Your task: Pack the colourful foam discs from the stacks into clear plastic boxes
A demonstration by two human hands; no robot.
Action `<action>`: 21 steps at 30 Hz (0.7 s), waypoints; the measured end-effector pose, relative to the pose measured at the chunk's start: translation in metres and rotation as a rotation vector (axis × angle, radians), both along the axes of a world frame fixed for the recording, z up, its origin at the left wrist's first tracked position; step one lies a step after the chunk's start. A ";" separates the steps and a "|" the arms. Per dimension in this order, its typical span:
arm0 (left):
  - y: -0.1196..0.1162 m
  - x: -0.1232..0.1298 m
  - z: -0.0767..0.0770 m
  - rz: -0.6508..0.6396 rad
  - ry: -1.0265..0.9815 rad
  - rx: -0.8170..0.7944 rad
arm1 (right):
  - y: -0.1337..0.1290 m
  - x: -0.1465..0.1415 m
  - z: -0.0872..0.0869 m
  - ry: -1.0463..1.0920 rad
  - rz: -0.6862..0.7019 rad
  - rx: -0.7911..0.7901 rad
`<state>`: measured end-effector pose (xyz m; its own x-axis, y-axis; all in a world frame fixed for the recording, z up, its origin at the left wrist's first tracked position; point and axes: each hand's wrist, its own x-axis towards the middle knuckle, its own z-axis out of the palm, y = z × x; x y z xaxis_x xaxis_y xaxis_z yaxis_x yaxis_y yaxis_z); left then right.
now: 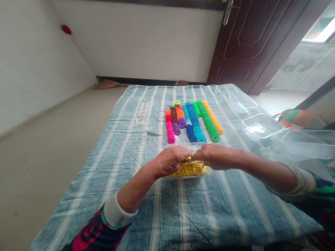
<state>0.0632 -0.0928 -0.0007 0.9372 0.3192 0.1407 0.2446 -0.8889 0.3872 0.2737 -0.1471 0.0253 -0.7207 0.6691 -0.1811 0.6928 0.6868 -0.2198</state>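
Observation:
A clear plastic container [183, 178] holding yellow pieces [190, 169] sits on the striped cloth near the middle. My left hand [172, 159] is over its left part, fingers closed at the yellow pieces; the fingertips are partly hidden. My right hand [213, 156] reaches in from the right, its fingers bent together close to the left fingertips, also at the yellow pieces. What exactly is pinched between the fingers is too small to make out. Beyond the container lie rows of stacked discs: pink [170, 132], blue [193, 120], green [210, 122] and yellow-orange [213, 118].
Clear plastic containers [263, 126] stand on the right side of the cloth-covered table [125, 209]. A "With love" print [142, 113] shows at the left. Behind are a wall and a brown door [251, 38]; a broom [108, 84] lies on the floor.

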 end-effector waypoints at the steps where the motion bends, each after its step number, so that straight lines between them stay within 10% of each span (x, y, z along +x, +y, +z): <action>1: 0.000 0.000 0.000 0.003 0.002 -0.008 | 0.000 0.000 0.000 -0.006 -0.005 -0.005; 21: -0.002 -0.003 -0.001 0.020 0.072 0.129 | 0.004 -0.022 -0.022 0.172 -0.352 0.016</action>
<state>0.0601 -0.0949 -0.0018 0.9400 0.3214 0.1144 0.2857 -0.9249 0.2510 0.2518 -0.1435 0.0037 -0.4654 0.8827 -0.0655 0.8407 0.4176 -0.3448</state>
